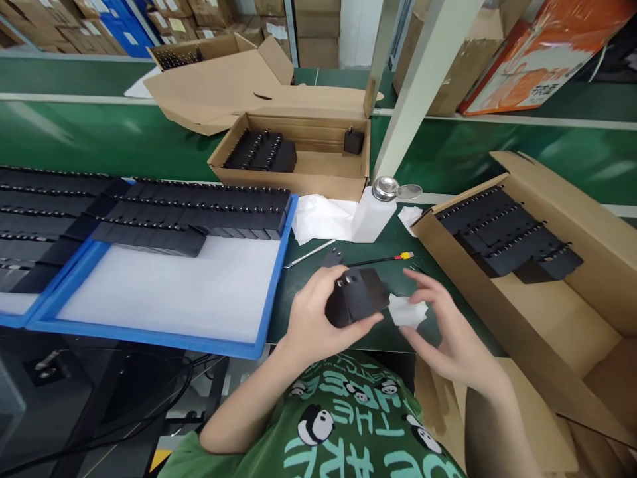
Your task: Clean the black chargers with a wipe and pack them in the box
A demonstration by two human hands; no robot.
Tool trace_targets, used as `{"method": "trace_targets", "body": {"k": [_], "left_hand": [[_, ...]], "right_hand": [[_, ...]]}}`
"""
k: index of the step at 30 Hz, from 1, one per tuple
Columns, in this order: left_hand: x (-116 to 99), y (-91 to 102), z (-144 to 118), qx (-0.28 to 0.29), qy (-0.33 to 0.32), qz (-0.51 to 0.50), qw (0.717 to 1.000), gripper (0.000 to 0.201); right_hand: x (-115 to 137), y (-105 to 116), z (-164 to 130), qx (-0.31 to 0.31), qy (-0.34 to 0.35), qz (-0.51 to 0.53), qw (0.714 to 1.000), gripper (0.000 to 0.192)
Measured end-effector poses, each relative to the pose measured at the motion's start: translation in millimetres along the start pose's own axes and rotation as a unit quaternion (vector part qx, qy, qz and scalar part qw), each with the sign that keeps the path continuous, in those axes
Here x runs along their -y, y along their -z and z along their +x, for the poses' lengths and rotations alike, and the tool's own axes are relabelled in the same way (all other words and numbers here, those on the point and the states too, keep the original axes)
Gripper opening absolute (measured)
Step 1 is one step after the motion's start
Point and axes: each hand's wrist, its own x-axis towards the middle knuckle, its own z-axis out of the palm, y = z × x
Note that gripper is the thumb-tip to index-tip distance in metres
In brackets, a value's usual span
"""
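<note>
Your left hand (311, 315) is wrapped around a black charger block (355, 299), thumb along its near edge and fingers curled over the far side, so the block sits clamped just above the green table (318, 292) in front of your chest. Its metal prongs point up and away from you, toward the blue tray (271, 292).

Your right hand (445, 328) is spread and loose, pinching nothing firmly; a small white cloth (405, 311) lies against its thumb and forefinger, touching or nearly touching the block's right face. That is the relation that matters: the cloth lies directly right of the block, and the block's long side runs left to right between your two hands, so the right hand is the nearer one to the bare face.

Beyond them, a thin tool with a red and yellow tip (383, 259) and a white bottle (373, 212) rest on the table, well apart from both hands.
</note>
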Motion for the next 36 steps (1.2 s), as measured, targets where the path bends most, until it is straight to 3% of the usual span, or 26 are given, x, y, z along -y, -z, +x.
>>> {"method": "trace_targets", "body": {"k": [2, 4, 7, 9, 12, 15, 19, 22, 27, 36], "left_hand": [[-6, 1.5, 2, 0.048, -0.135, 0.116, 0.983, 0.053], [-12, 0.6, 3, 0.073, -0.193, 0.160, 0.965, 0.048], [-17, -1.6, 3, 0.083, -0.230, 0.188, 0.951, 0.051], [-17, -2.7, 4, 0.069, -0.244, 0.205, 0.945, 0.070], [-13, -6.4, 4, 0.035, -0.258, 0.176, 0.949, 0.097], [-9, -14.6, 0, -0.032, -0.265, 0.056, 0.962, 0.103], [-13, -26.9, -7, -0.181, -0.170, -0.157, 0.956, 0.066], [-21, -30.0, -9, -0.250, -0.089, -0.273, 0.925, 0.066], [-30, -21.5, -7, -0.223, -0.018, -0.301, 0.927, 0.071], [-33, -15.4, -6, -0.207, 0.011, -0.339, 0.918, 0.057]], "right_hand": [[11, -3, 9, -0.017, -0.004, 0.105, 0.994, 0.078], [21, -12, 19, 0.007, 0.009, 0.208, 0.978, 0.100], [25, -34, 27, 0.003, 0.001, 0.322, 0.947, 0.078], [25, -49, 26, -0.033, -0.011, 0.354, 0.935, 0.066], [27, -63, 22, -0.064, -0.033, 0.375, 0.924, 0.069], [31, -69, 22, -0.078, -0.033, 0.399, 0.913, 0.074], [35, -70, 25, -0.091, -0.011, 0.429, 0.899, 0.067], [36, -70, 24, -0.097, -0.001, 0.444, 0.891, 0.065], [35, -70, 21, -0.098, 0.016, 0.462, 0.881, 0.064], [38, -71, 20, -0.112, 0.044, 0.460, 0.880, 0.063]]}}
